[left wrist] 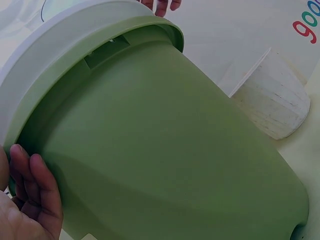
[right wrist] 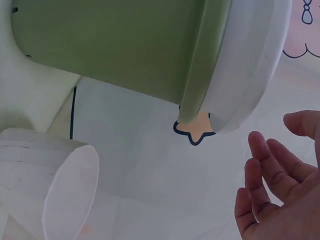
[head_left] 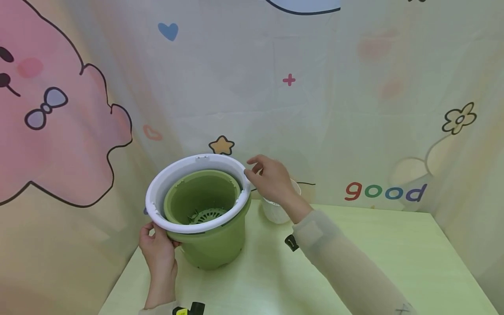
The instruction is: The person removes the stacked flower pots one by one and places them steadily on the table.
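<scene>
A large green flowerpot [head_left: 214, 249] stands on the table with a white-rimmed pot [head_left: 179, 168] nested in it. Inside that sits a smaller green flowerpot [head_left: 202, 190], its slotted bottom showing. My left hand [head_left: 157, 249] grips the large green flowerpot at its near left rim; its curled fingers [left wrist: 47, 187] show under the lip. At the far right of the white rim is my right hand [head_left: 273, 179], its fingers loosely bent and holding nothing. In the right wrist view a gap separates these fingers [right wrist: 267, 175] from the rim.
A small white pot [head_left: 275, 212] stands on the table to the right of the stack, partly behind my right hand and wrist. The pale green tabletop [head_left: 374, 253] extends to the right. A printed curtain [head_left: 315, 113] hangs along the back and sides.
</scene>
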Demonstrator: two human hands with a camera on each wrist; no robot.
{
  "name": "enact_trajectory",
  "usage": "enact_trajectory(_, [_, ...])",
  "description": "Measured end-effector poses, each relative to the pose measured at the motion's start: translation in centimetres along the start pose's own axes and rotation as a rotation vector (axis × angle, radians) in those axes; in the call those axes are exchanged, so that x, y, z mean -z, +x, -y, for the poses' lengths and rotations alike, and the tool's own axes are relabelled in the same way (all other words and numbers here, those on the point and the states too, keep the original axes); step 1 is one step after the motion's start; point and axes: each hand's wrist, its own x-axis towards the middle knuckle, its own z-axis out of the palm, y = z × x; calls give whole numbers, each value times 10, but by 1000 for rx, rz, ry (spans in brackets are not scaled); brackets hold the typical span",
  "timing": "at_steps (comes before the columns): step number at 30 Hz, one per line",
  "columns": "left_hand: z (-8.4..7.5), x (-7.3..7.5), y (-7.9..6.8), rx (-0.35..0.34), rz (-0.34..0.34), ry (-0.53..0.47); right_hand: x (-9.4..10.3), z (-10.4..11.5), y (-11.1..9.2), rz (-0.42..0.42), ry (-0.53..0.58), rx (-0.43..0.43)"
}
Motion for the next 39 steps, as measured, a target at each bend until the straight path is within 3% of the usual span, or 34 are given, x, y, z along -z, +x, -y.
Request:
enact_trajectory(8, [-1,1,-2,-5,14,3,-8,12,4,23,-97,40])
enact_trajectory(27, [0,2,-2,22,10,19,-32,33,14,239,-515,72])
enact_trajectory(39, [2,2,1,16,21,2,-45,40,26,345,-651,58])
